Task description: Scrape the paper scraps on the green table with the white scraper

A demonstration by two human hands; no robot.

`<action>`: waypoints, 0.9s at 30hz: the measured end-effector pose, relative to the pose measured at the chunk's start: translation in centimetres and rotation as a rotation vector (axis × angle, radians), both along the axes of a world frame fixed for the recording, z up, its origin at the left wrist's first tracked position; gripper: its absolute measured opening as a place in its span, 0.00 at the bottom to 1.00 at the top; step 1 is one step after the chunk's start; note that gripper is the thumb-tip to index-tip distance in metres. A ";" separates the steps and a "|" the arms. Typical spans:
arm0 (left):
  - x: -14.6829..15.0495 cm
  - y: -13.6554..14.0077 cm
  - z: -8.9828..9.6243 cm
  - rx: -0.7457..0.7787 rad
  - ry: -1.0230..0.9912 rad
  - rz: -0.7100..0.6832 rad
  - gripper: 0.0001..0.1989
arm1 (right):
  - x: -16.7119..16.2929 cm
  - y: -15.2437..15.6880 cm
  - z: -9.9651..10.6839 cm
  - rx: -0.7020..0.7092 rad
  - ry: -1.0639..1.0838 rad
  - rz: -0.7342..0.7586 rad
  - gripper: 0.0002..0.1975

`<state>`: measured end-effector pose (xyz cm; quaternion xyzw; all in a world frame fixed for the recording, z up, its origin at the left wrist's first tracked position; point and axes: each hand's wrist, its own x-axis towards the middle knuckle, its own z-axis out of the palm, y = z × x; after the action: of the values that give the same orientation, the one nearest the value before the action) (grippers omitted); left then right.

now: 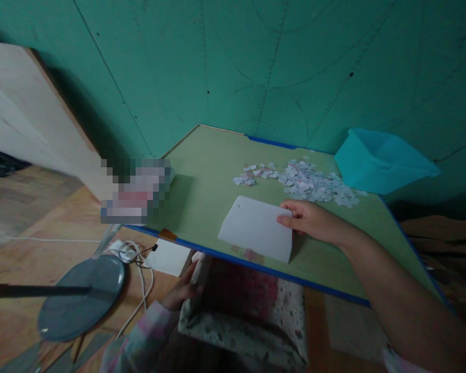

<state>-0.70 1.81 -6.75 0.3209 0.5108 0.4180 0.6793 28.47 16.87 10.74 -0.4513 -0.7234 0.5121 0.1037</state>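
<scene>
My right hand (299, 216) is closed on the right edge of a white flat sheet (256, 228), thumb on top. The sheet has a small hole near its upper left corner and is tilted low over the pale green tabletop (205, 181). Beyond it lies a pile of small paper scraps (310, 181), with a few strewn to the left. Below the table's front edge, my left hand (184, 289) grips the left rim of a speckled, cloth-like open bin (241, 322) with a reddish inside. Some of its fingers are hidden.
A turquoise bin (376, 163) stands at the table's right end. A blurred-out box (135, 194) sits at the left end. On the floor are a round grey stand base (83, 298), white cables (143, 290) and a white panel (169, 257). A green wall (225, 67) rises behind.
</scene>
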 end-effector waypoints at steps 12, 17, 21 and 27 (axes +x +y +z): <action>-0.7 -0.1 -0.6 -0.060 0.056 -0.043 0.33 | -0.3 -0.4 -0.2 -0.009 -0.027 0.101 0.16; -0.1 -0.6 -0.4 -0.058 0.057 0.078 0.32 | -0.3 -0.4 -0.5 -0.015 -0.017 0.118 0.17; 0.1 -0.7 -0.5 -0.080 0.053 0.091 0.32 | -0.3 -0.5 -0.2 -0.002 -0.033 0.129 0.17; 0.3 -0.5 -0.3 -0.090 0.002 0.064 0.33 | -0.5 -0.8 0.3 0.005 -0.032 0.130 0.16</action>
<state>-0.43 1.28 -7.09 0.2742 0.5397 0.4158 0.6787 27.98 16.12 11.08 -0.4112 -0.7542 0.5085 0.0596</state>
